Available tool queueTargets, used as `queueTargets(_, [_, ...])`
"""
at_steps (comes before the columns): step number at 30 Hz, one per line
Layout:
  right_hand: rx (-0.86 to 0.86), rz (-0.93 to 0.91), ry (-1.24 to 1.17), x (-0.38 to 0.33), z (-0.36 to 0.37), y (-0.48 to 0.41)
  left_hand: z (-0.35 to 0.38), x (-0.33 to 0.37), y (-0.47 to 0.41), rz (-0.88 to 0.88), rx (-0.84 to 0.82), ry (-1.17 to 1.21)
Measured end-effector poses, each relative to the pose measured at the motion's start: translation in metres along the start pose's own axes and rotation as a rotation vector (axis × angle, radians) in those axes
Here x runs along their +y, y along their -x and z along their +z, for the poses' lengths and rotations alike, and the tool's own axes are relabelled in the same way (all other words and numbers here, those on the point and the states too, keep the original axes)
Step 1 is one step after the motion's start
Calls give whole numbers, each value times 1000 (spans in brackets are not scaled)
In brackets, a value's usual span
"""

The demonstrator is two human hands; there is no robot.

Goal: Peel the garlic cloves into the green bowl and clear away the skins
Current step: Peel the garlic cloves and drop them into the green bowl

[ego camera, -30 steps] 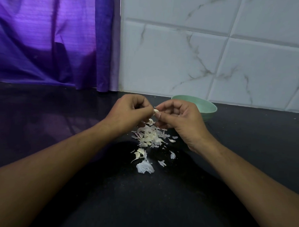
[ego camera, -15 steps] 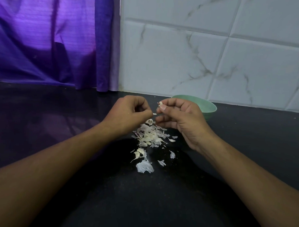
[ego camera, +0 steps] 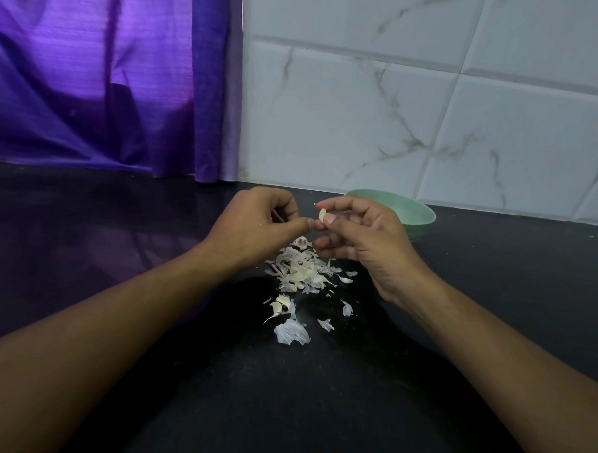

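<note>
My right hand (ego camera: 362, 239) pinches a small pale garlic clove (ego camera: 322, 214) between thumb and forefinger, raised above the counter. My left hand (ego camera: 256, 224) is curled beside it, its thumb and fingertip touching the clove's lower edge. Below both hands lies a heap of white garlic skins (ego camera: 300, 271), with more loose skins and a few pieces (ego camera: 291, 332) scattered nearer to me. The green bowl (ego camera: 418, 214) stands behind my right hand, partly hidden by it; its inside cannot be seen.
The dark counter (ego camera: 118, 252) runs back to a white marble-patterned tiled wall (ego camera: 398, 110). A purple curtain (ego camera: 109, 74) hangs at the back left, reaching down to the counter.
My right hand has lifted the clove slightly and turned it, its fingers spreading a little. My left hand stays close, picking at the clove.
</note>
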State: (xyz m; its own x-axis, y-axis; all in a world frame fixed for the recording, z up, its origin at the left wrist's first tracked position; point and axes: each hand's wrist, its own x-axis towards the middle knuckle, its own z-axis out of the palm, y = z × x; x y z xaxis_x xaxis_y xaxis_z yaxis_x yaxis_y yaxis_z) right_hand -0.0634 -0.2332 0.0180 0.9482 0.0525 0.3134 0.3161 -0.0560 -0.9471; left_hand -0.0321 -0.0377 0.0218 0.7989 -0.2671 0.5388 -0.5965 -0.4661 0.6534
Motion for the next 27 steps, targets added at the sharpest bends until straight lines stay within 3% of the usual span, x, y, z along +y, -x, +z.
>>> queueTargets(16, [-17,-2,21,-1,1,1,4,-1,-1,-144,-151,388])
queueTargets(27, [-28,0,50,1,1,1,4,-2,-1,-62,-102,239])
